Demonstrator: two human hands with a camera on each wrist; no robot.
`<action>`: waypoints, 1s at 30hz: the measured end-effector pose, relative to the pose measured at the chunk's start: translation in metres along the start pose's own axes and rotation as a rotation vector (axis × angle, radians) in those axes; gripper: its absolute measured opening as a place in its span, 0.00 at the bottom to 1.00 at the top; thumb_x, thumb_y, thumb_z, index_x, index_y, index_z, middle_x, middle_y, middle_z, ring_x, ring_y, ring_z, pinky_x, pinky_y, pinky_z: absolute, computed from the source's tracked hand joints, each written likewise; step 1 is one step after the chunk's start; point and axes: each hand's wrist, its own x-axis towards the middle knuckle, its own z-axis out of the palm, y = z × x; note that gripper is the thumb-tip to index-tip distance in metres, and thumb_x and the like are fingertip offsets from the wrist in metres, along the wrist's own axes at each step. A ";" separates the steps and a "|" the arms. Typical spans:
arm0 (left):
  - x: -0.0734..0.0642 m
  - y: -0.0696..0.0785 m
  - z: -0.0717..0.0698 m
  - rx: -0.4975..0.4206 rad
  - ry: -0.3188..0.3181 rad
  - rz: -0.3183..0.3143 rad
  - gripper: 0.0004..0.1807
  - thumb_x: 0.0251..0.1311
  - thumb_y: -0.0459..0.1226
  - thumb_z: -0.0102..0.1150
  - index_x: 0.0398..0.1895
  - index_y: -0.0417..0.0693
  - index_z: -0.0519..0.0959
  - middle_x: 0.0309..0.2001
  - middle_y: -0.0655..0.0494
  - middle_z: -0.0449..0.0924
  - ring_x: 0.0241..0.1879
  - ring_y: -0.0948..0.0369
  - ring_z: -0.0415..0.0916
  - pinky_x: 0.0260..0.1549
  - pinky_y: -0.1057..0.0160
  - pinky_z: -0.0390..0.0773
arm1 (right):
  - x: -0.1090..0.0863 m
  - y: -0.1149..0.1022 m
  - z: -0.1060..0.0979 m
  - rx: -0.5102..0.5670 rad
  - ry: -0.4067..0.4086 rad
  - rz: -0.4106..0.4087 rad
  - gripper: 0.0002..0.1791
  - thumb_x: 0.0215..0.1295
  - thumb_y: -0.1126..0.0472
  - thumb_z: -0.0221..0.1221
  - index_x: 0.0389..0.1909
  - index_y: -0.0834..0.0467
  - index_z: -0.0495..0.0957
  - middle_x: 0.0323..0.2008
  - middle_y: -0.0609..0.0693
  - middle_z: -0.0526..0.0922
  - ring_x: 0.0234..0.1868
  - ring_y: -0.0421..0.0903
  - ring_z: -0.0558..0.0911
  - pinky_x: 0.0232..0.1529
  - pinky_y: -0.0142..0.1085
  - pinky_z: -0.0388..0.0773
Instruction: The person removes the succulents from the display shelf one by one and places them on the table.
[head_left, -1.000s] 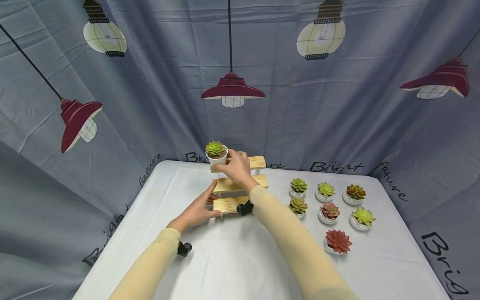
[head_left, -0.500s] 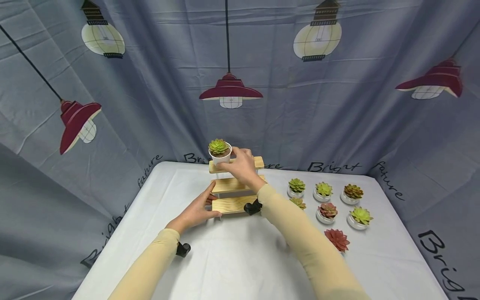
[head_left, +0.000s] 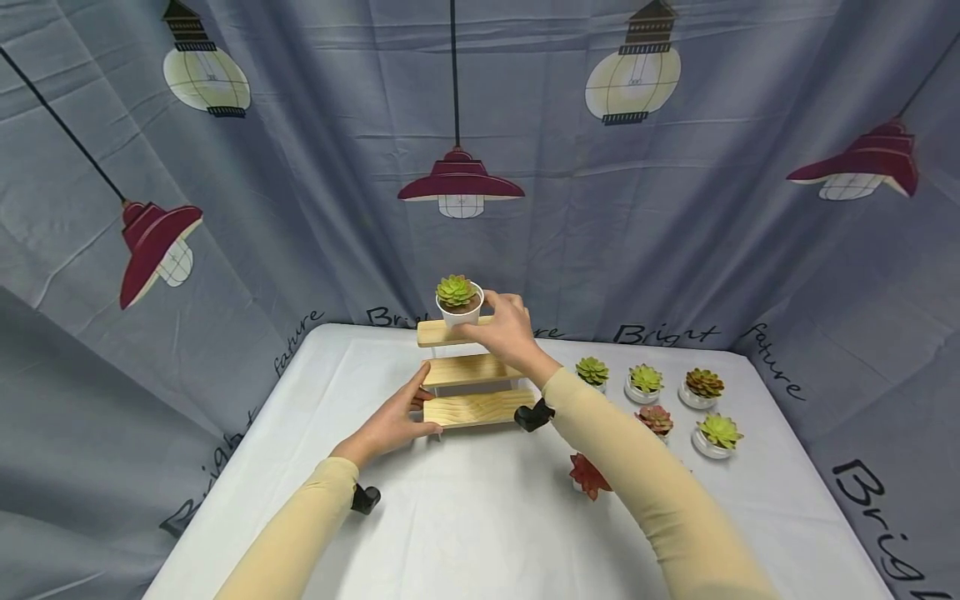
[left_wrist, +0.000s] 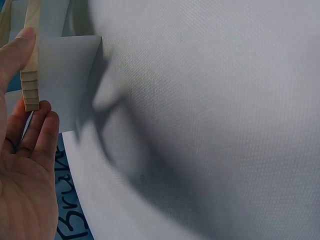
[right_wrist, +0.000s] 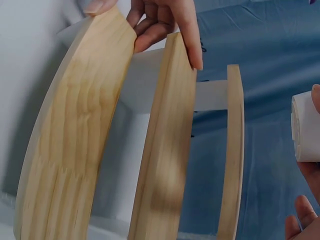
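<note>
In the head view, a three-step wooden plant stand (head_left: pixel 480 408) stands at the back of the white table. My left hand (head_left: pixel 390 425) grips its left end, thumb on the bottom plank (right_wrist: pixel 80 115) and a finger against the end of the middle plank (right_wrist: pixel 167 130). My right hand (head_left: pixel 510 333) holds a white pot with a green succulent (head_left: pixel 457 293) between thumb and fingers. The pot (right_wrist: pixel 306 127) is apart from the top plank (right_wrist: pixel 233 150), above it, as the right wrist view shows. Part of the top plank is hidden behind the right hand.
Right of the stand are several small potted succulents, among them a green one (head_left: pixel 645 379), a brownish one (head_left: pixel 703 385) and a red one (head_left: pixel 588 477). The right sleeve covers part of this group. A grey printed curtain (head_left: pixel 337 208) hangs behind the table.
My right hand has carried the potted succulent rightward along the top plank. The left hand keeps its grip on the stand. A red succulent now shows left of the right sleeve; another is covered.
</note>
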 end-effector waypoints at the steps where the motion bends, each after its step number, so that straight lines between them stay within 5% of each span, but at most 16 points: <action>1: 0.000 0.000 0.000 -0.003 0.000 0.000 0.64 0.56 0.41 0.78 0.84 0.66 0.39 0.62 0.48 0.74 0.60 0.50 0.76 0.63 0.50 0.71 | -0.001 0.001 -0.003 -0.005 0.001 -0.001 0.46 0.53 0.38 0.74 0.72 0.49 0.72 0.65 0.52 0.72 0.71 0.56 0.60 0.66 0.59 0.60; 16: -0.002 0.002 0.000 0.005 0.005 -0.017 0.64 0.56 0.42 0.78 0.84 0.67 0.39 0.62 0.49 0.73 0.61 0.50 0.75 0.64 0.49 0.70 | -0.025 0.018 -0.042 -0.002 -0.012 -0.020 0.42 0.54 0.40 0.74 0.69 0.47 0.74 0.64 0.50 0.74 0.72 0.55 0.60 0.65 0.63 0.61; 30: -0.001 -0.001 0.001 0.012 -0.002 -0.033 0.64 0.57 0.43 0.77 0.84 0.68 0.38 0.64 0.48 0.72 0.63 0.48 0.73 0.64 0.47 0.69 | -0.055 0.043 -0.068 -0.002 -0.043 0.061 0.48 0.56 0.39 0.73 0.75 0.49 0.67 0.72 0.58 0.62 0.74 0.60 0.58 0.63 0.67 0.63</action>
